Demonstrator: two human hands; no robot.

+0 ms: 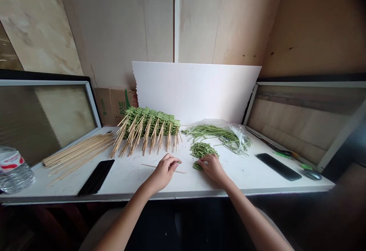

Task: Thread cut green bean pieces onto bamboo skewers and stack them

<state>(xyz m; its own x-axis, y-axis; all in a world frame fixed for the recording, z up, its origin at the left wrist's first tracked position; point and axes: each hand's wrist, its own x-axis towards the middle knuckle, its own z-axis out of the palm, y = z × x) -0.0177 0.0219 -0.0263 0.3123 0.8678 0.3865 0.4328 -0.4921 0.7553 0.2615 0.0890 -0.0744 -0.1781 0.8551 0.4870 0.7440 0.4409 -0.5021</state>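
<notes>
My left hand (166, 171) is pinched closed over the white table, with a bit of green just visible at its fingertips. A thin wooden skewer (148, 165) lies on the table and passes beneath that hand. My right hand (211, 167) has its fingers together at the near edge of a pile of short cut green bean pieces (201, 149); what its fingertips hold is too small to make out. Behind the left hand is a large stack of skewered green pieces (151, 119), their bare sticks pointing toward me. Long green beans (211, 131) lie partly in a clear plastic bag (242, 140).
Loose skewers (82, 148) and a black phone (96, 177) lie left on the white table (128, 184), beside a water bottle (14, 169). On the right are a dark phone (278, 166) and a mouse (312, 174). A white board (194, 90) stands behind.
</notes>
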